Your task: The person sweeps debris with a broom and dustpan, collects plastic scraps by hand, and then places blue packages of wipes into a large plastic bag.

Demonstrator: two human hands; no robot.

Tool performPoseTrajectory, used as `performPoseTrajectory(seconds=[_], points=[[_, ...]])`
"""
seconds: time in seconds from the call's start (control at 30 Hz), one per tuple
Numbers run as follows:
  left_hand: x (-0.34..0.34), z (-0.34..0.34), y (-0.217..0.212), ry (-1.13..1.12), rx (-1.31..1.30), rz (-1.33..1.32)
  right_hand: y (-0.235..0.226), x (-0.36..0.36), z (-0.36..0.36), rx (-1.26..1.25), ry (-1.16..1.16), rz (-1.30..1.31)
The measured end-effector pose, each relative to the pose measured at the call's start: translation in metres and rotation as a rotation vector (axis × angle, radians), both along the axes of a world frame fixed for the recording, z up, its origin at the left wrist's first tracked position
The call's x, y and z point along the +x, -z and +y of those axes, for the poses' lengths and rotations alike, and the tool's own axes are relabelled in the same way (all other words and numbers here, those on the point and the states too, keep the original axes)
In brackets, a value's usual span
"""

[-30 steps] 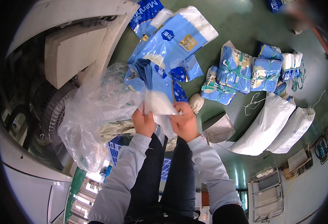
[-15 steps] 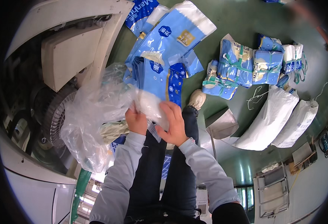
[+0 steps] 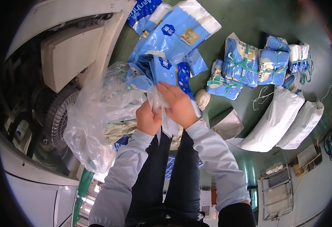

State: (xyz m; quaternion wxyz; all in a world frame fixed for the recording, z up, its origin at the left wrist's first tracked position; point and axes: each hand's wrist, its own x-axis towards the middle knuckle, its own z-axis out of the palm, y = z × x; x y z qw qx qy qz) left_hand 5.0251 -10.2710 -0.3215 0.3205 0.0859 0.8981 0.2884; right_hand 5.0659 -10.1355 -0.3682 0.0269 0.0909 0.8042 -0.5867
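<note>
Both hands meet at a stack of flat blue bags (image 3: 156, 70): the left hand (image 3: 149, 118) is closed on a strip of clear film (image 3: 161, 108), and the right hand (image 3: 180, 104) lies curled over the stack's near end. A crumpled clear plastic bag (image 3: 94, 113) hangs to the left, its contents unclear. Farther off, on the green floor (image 3: 249, 22), lie strapped blue-and-white bundles (image 3: 241, 64) and two full white sacks (image 3: 283, 121).

- I see long pale blue sleeves, smooth fabric, on both forearms, down to the wrists.
- Left hand (image 3: 149, 120) and right hand (image 3: 179, 106) are bare (no gloves).
- Dark navy trousers cover the legs.
- One whitish shoe (image 3: 202, 99) shows.
</note>
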Motion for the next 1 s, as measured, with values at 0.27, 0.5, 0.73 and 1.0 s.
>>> performPoseTrajectory(seconds=[0.27, 0.5, 0.73, 1.0], points=[[-0.027, 0.021, -0.006, 0.020, 0.161, -0.048, 0.014, -0.023, 0.025, 0.005, 0.013, -0.011], [-0.047, 0.019, 0.003, -0.080, 0.243, -0.333, 0.031, -0.038, 0.046, -0.259, -0.132, -0.199], [-0.050, -0.007, 0.009, -0.428, 0.396, -0.347, 0.036, -0.011, 0.058, 0.255, -0.007, -0.100], [-0.046, -0.014, 0.009, -0.497, 0.440, -0.281, 0.036, 0.026, 0.027, 0.205, 0.134, -0.063]])
